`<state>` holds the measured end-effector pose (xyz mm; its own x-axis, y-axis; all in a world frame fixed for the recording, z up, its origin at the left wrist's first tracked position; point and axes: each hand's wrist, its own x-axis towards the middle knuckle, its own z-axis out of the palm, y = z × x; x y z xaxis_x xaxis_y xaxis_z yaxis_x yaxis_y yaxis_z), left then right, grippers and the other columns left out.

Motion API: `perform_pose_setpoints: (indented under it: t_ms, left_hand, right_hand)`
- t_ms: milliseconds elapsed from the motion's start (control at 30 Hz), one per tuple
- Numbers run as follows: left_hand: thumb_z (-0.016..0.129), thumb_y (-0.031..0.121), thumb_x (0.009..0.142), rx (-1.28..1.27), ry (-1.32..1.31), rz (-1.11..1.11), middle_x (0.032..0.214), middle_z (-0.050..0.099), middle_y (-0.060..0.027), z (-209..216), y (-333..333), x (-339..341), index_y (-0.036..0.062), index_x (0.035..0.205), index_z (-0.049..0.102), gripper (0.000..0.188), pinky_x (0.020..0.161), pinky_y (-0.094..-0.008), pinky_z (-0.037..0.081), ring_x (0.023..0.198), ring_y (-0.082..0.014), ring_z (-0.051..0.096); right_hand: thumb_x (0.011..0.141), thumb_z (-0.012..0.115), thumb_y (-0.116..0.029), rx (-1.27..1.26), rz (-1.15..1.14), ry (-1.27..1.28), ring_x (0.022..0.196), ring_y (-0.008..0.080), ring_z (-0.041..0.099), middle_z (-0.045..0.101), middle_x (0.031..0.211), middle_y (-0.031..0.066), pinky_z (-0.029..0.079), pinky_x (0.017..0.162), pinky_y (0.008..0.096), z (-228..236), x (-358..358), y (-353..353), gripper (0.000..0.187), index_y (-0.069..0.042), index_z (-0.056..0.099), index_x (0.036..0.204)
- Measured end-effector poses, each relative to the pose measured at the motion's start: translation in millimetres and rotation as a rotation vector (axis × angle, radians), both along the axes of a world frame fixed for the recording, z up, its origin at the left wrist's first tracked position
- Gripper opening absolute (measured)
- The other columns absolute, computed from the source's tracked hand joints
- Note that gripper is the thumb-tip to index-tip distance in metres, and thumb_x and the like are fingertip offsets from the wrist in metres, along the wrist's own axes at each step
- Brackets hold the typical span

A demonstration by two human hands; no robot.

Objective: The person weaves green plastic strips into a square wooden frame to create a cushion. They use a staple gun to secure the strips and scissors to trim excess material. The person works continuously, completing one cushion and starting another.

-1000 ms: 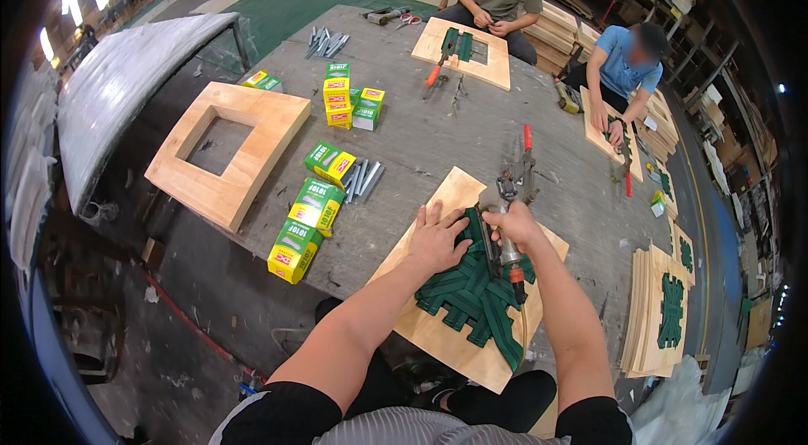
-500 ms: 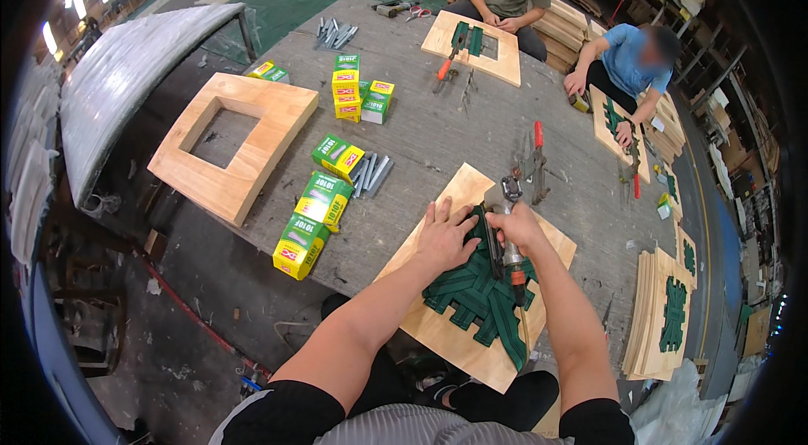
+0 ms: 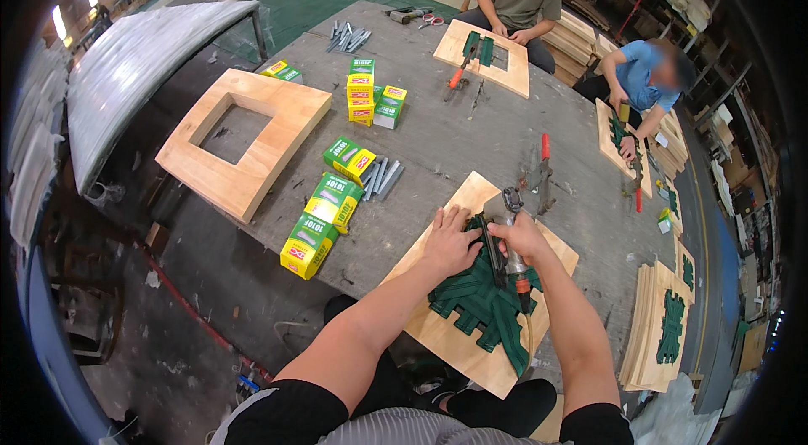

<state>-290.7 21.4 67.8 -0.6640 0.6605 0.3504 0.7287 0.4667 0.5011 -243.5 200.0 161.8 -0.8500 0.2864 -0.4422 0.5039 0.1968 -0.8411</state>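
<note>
Pneumatic staple gun [image 3: 514, 265], one, in your right hand [image 3: 522, 237].
Right fingers wrapped round its handle; green webbing [image 3: 468, 298] beneath, on wooden panel [image 3: 455, 357]; left hand [image 3: 450, 243] beside the gun, fingers spread at the webbing's edge.

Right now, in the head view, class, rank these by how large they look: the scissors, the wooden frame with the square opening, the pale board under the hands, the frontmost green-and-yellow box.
1. Pale board, judged by its outline, since it is partly covered
2. Wooden frame
3. Green-and-yellow box
4. Scissors
</note>
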Motion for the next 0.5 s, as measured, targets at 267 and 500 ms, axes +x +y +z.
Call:
perform_pose_setpoints:
  t_ms: [267,500]
  left_hand:
    - [0.071,0.031,0.092,0.094,0.024,0.006,0.137,0.057,-0.0163,-2.8,0.0,-0.8,0.0145,0.113,0.08,0.028,0.121,-0.0603,0.027,0.141,-0.0376,0.044]
    - [0.071,0.03,0.093,0.069,-0.003,0.001,0.136,0.057,-0.0151,-1.9,-0.3,-0.2,0.0155,0.113,0.08,0.027,0.123,-0.0587,0.026,0.142,-0.0372,0.044]
  right_hand:
    - [0.092,0.074,-0.007,0.047,0.043,-0.009,0.051,0.0115,0.055,0.063,0.077,0.0024,0.045,0.044,0.0316,0.1,0.3,-2.7,0.02,0.001,0.063,0.106]
    - [0.09,0.075,-0.007,0.097,0.043,-0.02,0.052,0.0122,0.056,0.062,0.077,0.003,0.045,0.045,0.032,-3.4,3.1,-4.2,0.02,0.001,0.062,0.104]
